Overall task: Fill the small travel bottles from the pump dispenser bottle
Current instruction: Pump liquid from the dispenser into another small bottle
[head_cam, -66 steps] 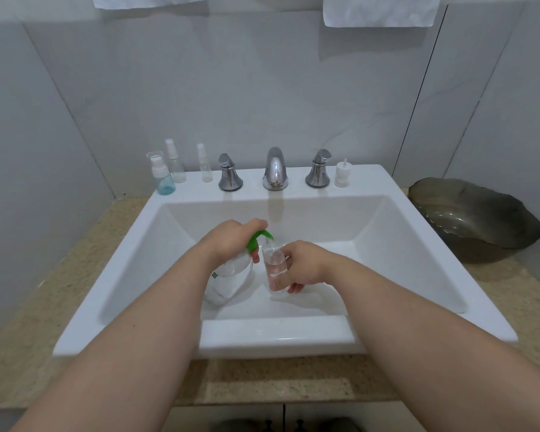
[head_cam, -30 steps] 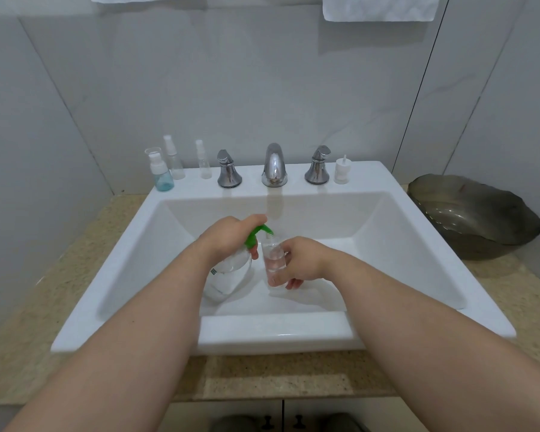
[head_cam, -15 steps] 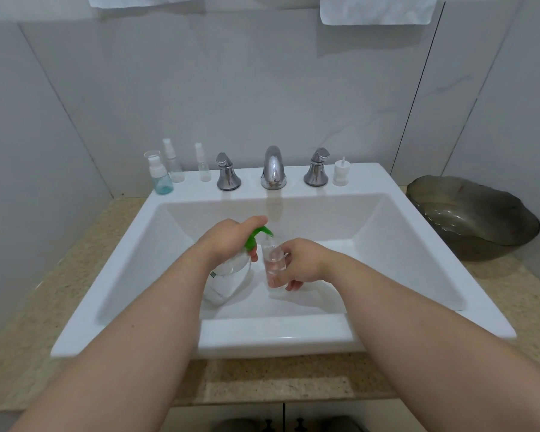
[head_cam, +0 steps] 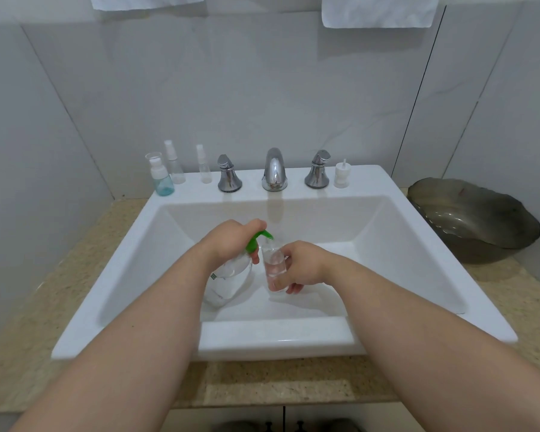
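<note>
Inside the white sink [head_cam: 387, 232] stands a clear pump dispenser bottle [head_cam: 229, 280] with a green pump head [head_cam: 258, 240]. My left hand [head_cam: 228, 238] lies curled over the pump head. Its green spout points into the open mouth of a small clear travel bottle [head_cam: 273, 265], which my right hand [head_cam: 303, 263] grips just right of the dispenser. The small bottle holds some clear liquid. On the sink's back ledge at left stand a blue-tinted travel bottle [head_cam: 161, 179] and two clear spray bottles [head_cam: 173, 166] [head_cam: 203, 168]. A loose white pump cap [head_cam: 341, 176] sits at the right.
A chrome faucet [head_cam: 274, 171] with two handles [head_cam: 228, 177] [head_cam: 318, 169] stands on the back ledge. A dark shell-shaped bowl [head_cam: 474, 219] rests on the speckled counter [head_cam: 44, 307] to the right. White towels [head_cam: 378, 10] hang above.
Both hands have stayed in place over the sink, on the pump head and the small bottle. Only the camera view has shifted slightly.
</note>
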`<state>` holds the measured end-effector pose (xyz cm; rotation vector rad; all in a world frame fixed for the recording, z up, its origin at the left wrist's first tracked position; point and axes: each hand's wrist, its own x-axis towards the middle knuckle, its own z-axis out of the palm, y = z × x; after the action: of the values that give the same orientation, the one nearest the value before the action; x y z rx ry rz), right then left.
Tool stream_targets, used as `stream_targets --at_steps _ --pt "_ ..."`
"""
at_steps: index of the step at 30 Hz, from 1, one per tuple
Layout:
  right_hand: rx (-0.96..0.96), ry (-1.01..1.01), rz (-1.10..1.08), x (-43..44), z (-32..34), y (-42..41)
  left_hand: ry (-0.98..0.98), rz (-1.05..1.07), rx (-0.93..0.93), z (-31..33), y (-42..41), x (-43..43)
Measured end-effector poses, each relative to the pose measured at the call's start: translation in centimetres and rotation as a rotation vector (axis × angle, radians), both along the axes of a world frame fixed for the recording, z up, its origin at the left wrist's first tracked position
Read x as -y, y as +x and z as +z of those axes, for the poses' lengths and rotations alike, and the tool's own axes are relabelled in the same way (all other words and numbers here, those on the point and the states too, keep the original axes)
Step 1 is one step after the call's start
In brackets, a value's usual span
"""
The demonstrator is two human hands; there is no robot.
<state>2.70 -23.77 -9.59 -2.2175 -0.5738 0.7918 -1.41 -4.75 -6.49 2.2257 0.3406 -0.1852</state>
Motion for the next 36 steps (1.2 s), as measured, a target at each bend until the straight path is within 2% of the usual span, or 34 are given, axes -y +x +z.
stream_targets --at_steps 16,22,36 --pt "-0.002 0.001 0.006 0.03 0.07 -0.08 -0.016 0.003 0.003 -0.34 0.1 -0.27" --pt "0.005 -0.001 -0.003 -0.03 -0.27 0.22 0.045 0.002 0.042 -0.15 0.06 -0.05" --pt "0.006 -0.003 0.004 0.03 -0.19 0.09 -0.02 -0.01 -0.002 -0.06 0.14 -0.15"
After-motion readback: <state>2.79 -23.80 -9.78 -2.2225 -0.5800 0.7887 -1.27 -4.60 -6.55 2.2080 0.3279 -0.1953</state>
